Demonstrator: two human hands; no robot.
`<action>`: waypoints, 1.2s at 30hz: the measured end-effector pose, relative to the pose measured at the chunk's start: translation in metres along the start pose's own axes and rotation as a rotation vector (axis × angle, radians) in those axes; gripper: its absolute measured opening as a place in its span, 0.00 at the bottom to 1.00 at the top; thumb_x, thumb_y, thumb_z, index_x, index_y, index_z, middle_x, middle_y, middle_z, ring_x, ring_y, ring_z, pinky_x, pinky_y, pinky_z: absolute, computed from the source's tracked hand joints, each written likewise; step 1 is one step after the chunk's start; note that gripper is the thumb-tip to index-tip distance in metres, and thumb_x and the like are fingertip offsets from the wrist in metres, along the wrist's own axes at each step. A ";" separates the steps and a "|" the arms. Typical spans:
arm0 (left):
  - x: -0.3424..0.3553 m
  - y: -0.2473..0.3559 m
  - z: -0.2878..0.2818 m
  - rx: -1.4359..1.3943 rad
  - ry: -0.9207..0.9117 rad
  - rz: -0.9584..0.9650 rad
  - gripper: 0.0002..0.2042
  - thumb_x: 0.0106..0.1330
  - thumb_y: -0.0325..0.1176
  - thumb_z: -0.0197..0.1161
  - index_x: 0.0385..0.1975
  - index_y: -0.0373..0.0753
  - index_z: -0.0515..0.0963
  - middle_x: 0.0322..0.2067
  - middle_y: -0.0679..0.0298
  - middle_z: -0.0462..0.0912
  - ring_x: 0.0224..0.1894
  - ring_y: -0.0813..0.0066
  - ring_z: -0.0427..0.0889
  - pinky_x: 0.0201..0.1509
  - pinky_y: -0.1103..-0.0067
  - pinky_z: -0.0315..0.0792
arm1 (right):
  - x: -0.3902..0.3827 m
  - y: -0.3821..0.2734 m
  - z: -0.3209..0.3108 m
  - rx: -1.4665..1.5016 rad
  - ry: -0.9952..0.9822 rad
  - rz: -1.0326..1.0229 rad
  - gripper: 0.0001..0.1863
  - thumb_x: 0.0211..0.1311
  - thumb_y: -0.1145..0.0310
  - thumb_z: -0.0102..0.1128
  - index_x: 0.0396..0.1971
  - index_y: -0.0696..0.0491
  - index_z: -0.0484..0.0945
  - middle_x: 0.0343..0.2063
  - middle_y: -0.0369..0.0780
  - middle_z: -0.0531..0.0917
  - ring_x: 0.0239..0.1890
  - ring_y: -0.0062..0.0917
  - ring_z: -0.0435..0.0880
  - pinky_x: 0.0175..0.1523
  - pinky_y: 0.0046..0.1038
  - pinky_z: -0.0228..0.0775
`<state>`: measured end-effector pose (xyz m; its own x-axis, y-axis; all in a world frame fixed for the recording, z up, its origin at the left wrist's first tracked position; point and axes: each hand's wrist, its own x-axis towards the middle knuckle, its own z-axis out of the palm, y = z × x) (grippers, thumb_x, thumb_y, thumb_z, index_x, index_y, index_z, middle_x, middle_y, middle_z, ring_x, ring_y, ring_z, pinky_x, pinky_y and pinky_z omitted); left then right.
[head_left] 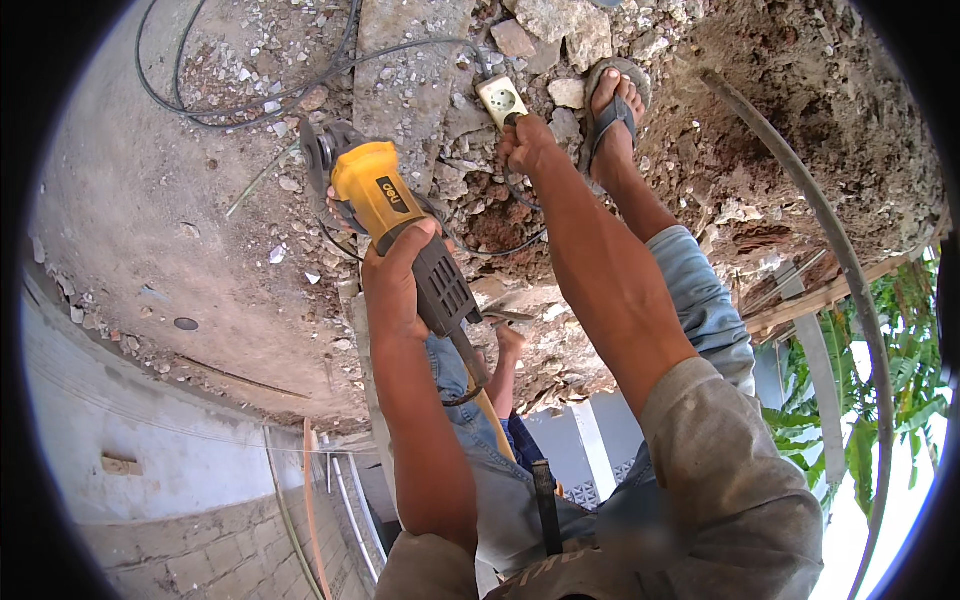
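Note:
My left hand (397, 268) is closed around the body of a yellow and black angle grinder (372, 192), its thumb lying across the top. The grinder's disc and guard (322, 150) point away to the far left. Stretched out ahead, my right hand (530, 146) grips a black plug (512, 118) at the near end of a cream-coloured extension socket (499, 96). Fingers hide most of the plug, so how deep it sits I cannot tell. The socket lies on the rubble.
A dark cable (330, 72) loops over broken concrete at the far left. My sandalled foot (614, 115) stands beside the socket. To the right a long curved pole (800, 170) crosses the dirt. Between my legs shows another person's lower leg (505, 365). A wall (150, 450) runs along the left.

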<state>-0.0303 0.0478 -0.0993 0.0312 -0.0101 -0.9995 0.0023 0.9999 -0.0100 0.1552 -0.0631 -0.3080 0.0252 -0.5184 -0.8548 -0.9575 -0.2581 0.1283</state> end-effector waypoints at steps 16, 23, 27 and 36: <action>-0.141 -0.028 0.062 0.413 -0.251 0.043 0.21 0.56 0.27 0.71 0.49 0.34 0.74 0.37 0.63 0.81 0.38 0.74 0.82 0.44 0.78 0.77 | -0.237 0.041 -0.154 -0.290 -0.932 -0.129 0.42 0.64 0.35 0.55 0.62 0.58 0.70 0.56 0.45 0.79 0.57 0.36 0.79 0.62 0.36 0.70; -0.264 -0.047 0.115 0.982 -0.314 0.352 0.27 0.59 0.39 0.72 0.53 0.32 0.71 0.40 0.60 0.80 0.40 0.71 0.82 0.47 0.76 0.77 | -0.353 0.003 -0.245 0.120 -1.079 -0.150 0.20 0.58 0.65 0.69 0.49 0.55 0.76 0.38 0.41 0.85 0.41 0.29 0.87 0.49 0.33 0.79; -0.280 -0.075 0.081 0.962 -0.254 0.422 0.26 0.60 0.42 0.73 0.50 0.32 0.72 0.41 0.58 0.81 0.43 0.71 0.80 0.48 0.76 0.74 | -0.362 -0.045 -0.263 0.208 -0.859 -0.373 0.17 0.57 0.66 0.68 0.44 0.55 0.77 0.33 0.40 0.84 0.34 0.29 0.86 0.41 0.33 0.80; -0.297 -0.012 0.096 1.512 0.322 1.257 0.09 0.71 0.35 0.60 0.33 0.34 0.78 0.27 0.55 0.79 0.28 0.57 0.79 0.32 0.67 0.72 | -0.402 -0.169 -0.375 0.553 -0.937 -0.288 0.22 0.53 0.61 0.73 0.44 0.53 0.74 0.29 0.38 0.82 0.29 0.26 0.84 0.35 0.33 0.81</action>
<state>0.0564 0.0389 0.2003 0.5414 0.7434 -0.3928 0.8221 -0.3703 0.4324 0.4150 -0.1168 0.2030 0.2636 0.3792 -0.8869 -0.9523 0.2486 -0.1768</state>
